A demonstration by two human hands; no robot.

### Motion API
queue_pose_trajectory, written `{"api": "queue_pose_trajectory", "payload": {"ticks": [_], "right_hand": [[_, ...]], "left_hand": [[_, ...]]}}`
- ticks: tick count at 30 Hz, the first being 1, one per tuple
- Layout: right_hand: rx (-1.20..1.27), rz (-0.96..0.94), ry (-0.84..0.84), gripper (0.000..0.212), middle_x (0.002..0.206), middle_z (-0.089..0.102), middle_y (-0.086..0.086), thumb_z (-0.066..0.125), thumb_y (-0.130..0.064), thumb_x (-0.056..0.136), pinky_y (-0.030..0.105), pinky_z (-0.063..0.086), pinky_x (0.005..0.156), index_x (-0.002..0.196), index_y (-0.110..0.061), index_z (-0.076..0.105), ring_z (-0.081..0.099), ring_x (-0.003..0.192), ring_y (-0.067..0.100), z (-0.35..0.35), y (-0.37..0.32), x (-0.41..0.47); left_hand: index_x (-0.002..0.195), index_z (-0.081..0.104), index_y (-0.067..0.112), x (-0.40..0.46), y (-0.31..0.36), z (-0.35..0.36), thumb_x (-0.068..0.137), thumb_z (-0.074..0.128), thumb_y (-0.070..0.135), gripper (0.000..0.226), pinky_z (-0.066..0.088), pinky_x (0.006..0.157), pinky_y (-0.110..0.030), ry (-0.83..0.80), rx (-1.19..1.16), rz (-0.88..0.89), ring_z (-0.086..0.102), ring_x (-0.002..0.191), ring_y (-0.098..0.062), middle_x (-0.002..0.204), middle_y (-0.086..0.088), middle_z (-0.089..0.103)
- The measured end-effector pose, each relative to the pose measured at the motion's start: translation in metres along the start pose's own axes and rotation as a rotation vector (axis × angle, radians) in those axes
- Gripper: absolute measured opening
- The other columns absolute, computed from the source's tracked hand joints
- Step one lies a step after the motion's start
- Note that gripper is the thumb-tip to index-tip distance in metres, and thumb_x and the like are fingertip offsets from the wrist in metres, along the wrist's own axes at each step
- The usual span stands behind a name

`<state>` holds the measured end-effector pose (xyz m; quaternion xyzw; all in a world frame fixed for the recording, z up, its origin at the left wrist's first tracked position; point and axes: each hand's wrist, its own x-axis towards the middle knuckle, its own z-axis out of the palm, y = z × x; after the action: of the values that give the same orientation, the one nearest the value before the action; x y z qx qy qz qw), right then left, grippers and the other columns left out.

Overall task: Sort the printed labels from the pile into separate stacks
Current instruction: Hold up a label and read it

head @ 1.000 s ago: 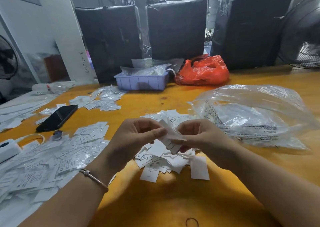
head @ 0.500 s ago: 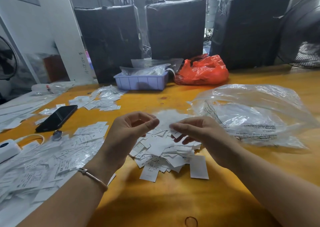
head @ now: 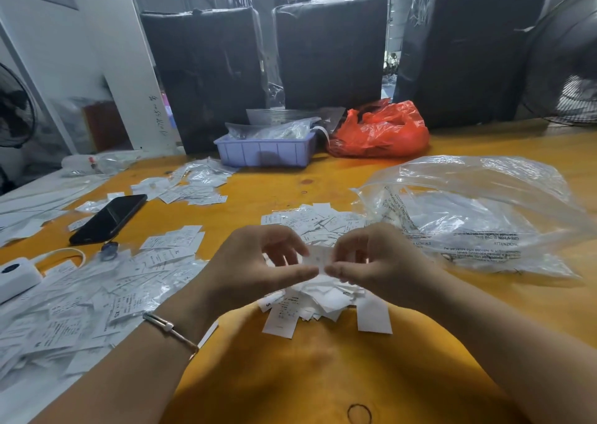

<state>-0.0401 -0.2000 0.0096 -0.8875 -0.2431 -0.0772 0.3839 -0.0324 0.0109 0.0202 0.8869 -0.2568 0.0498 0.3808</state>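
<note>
Pinching one small label [head: 318,257] between both hands: left hand [head: 258,268] has thumb and index on its left edge, right hand [head: 368,262] grips the right edge, held up just above the unsorted pile [head: 310,297], probably to read the print before routing it. Label is blurred, text unreadable. Pile sits dead centre on the yellow surface [head: 323,375] for short reach. Sorted stacks fan out left [head: 174,242] and far left [head: 193,187], apart so sizes don't mix. Big heap [head: 64,313] lies at the left edge. Clear bag [head: 478,210] on the right is likely the source.
</note>
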Motion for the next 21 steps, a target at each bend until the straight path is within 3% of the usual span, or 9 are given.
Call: {"api": "queue_pose_trajectory", "payload": {"ticks": [3, 7, 10, 12, 15, 17, 19, 21], "right_hand": [[-0.028, -0.015, -0.006, 0.017, 0.058, 0.061, -0.006, 0.074, -0.022, 0.083, 0.027, 0.04, 0.053, 0.066, -0.021, 0.068, 0.049, 0.052, 0.002, 0.001, -0.002, -0.001], [0.18, -0.085, 0.023, 0.019, 0.063, 0.067, 0.009, 0.072, -0.019, 0.084, 0.041, 0.046, 0.057, 0.07, -0.006, 0.073, 0.062, 0.061, 0.027, 0.0, -0.006, -0.002], [0.356, -0.039, 0.159, 0.02, 0.066, 0.069, 0.014, 0.07, -0.019, 0.083, 0.043, 0.051, 0.061, 0.076, -0.001, 0.074, 0.065, 0.066, 0.033, -0.004, -0.001, -0.001], [0.429, 0.007, 0.231, 0.008, 0.07, 0.071, 0.012, 0.071, -0.006, 0.082, 0.036, 0.055, 0.063, 0.088, -0.002, 0.074, 0.066, 0.064, 0.027, -0.007, 0.003, -0.001], [0.569, 0.079, 0.327, 0.04, 0.075, 0.074, 0.009, 0.069, 0.002, 0.081, 0.021, 0.051, 0.062, 0.117, -0.015, 0.066, 0.068, 0.064, 0.018, -0.007, 0.006, 0.0], [0.631, 0.133, 0.372, 0.051, 0.079, 0.075, 0.008, 0.067, 0.0, 0.083, 0.016, 0.048, 0.059, 0.125, -0.026, 0.055, 0.07, 0.072, 0.018, -0.008, 0.004, 0.001], [0.638, 0.173, 0.394, 0.039, 0.082, 0.076, 0.005, 0.067, -0.006, 0.085, 0.019, 0.047, 0.06, 0.118, -0.024, 0.058, 0.07, 0.079, 0.018, -0.01, 0.002, 0.002], [0.665, 0.149, 0.407, 0.018, 0.084, 0.076, 0.002, 0.07, -0.012, 0.08, 0.019, 0.047, 0.062, 0.097, -0.017, 0.069, 0.068, 0.079, 0.015, -0.012, -0.001, 0.002]], "left_hand": [[0.083, 0.076, 0.021, -0.001, 0.001, -0.002, 0.071, 0.079, 0.041, 0.023, 0.053, 0.057, -0.027, -0.022, -0.054, 0.059, 0.067, 0.064, -0.013, 0.07, 0.002, 0.073], [0.082, 0.075, 0.013, -0.001, 0.001, 0.005, 0.083, 0.075, 0.009, 0.005, 0.051, 0.053, -0.02, -0.051, -0.127, 0.038, 0.071, 0.062, -0.015, 0.07, -0.002, 0.074], [0.083, 0.073, 0.003, 0.001, 0.002, 0.003, 0.084, 0.072, 0.003, 0.002, 0.052, 0.053, -0.022, -0.039, -0.258, -0.04, 0.071, 0.061, -0.022, 0.069, -0.01, 0.073], [0.081, 0.073, 0.002, 0.001, 0.002, 0.001, 0.082, 0.073, 0.006, 0.004, 0.053, 0.053, -0.022, -0.015, -0.343, -0.091, 0.071, 0.061, -0.024, 0.07, -0.012, 0.073], [0.08, 0.072, 0.003, 0.0, 0.004, -0.001, 0.074, 0.076, 0.019, 0.017, 0.053, 0.053, -0.022, 0.001, -0.434, -0.127, 0.071, 0.062, -0.025, 0.072, -0.013, 0.074], [0.079, 0.072, 0.005, 0.0, 0.005, -0.001, 0.071, 0.077, 0.022, 0.02, 0.053, 0.053, -0.022, -0.006, -0.462, -0.122, 0.071, 0.063, -0.024, 0.073, -0.014, 0.074], [0.078, 0.072, 0.006, 0.0, 0.005, -0.001, 0.071, 0.077, 0.023, 0.019, 0.053, 0.054, -0.021, -0.01, -0.479, -0.107, 0.071, 0.063, -0.024, 0.073, -0.014, 0.074], [0.077, 0.073, 0.008, 0.0, 0.005, -0.001, 0.071, 0.077, 0.024, 0.018, 0.053, 0.055, -0.021, -0.013, -0.481, -0.092, 0.071, 0.063, -0.023, 0.073, -0.013, 0.074]]}}
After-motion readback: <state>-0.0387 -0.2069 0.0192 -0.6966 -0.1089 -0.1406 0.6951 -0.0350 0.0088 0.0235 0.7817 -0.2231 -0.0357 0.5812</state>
